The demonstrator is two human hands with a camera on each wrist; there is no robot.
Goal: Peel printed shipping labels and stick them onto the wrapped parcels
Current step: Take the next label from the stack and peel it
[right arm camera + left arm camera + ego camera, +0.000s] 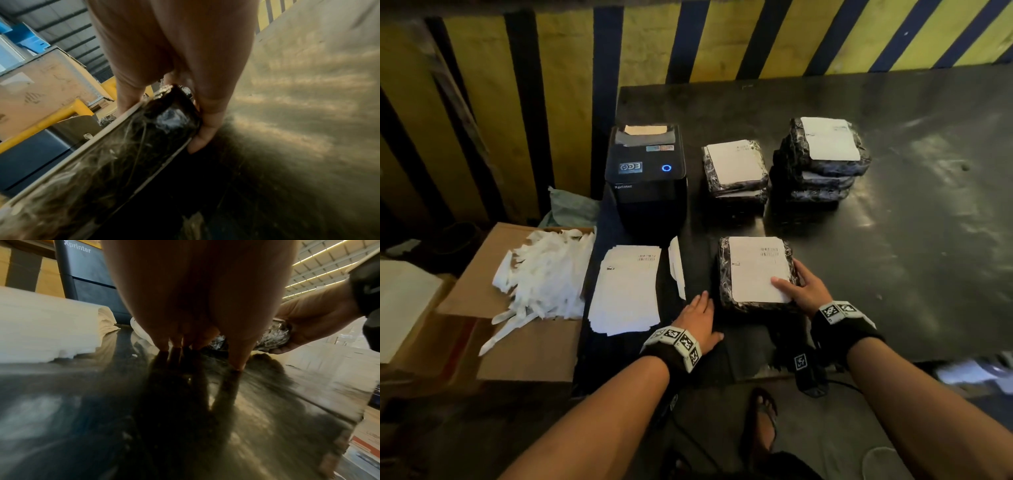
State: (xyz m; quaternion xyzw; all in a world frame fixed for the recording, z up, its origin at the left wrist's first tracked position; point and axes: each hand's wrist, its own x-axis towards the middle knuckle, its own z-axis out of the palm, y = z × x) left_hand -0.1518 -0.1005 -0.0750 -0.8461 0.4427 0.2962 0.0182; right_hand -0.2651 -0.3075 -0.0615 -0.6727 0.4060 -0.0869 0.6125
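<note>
A black-wrapped parcel (726,274) lies near the table's front edge with a white shipping label (755,270) stuck on its top. My right hand (799,286) grips its near right corner, with the thumb on the label and the fingers round the side. In the right wrist view the parcel (144,146) sits between thumb and fingers (205,129). My left hand (700,322) rests flat on the table just left of the parcel, holding nothing; its fingertips (174,344) touch the dark surface. A stack of printed labels (626,287) lies left of that hand.
A black label printer (647,171) stands behind the label stack. Two stacks of labelled parcels (736,171) (822,154) sit further back. An open cardboard box (534,346) full of peeled backing strips is off the table's left edge. The dark table (911,240) stretches right.
</note>
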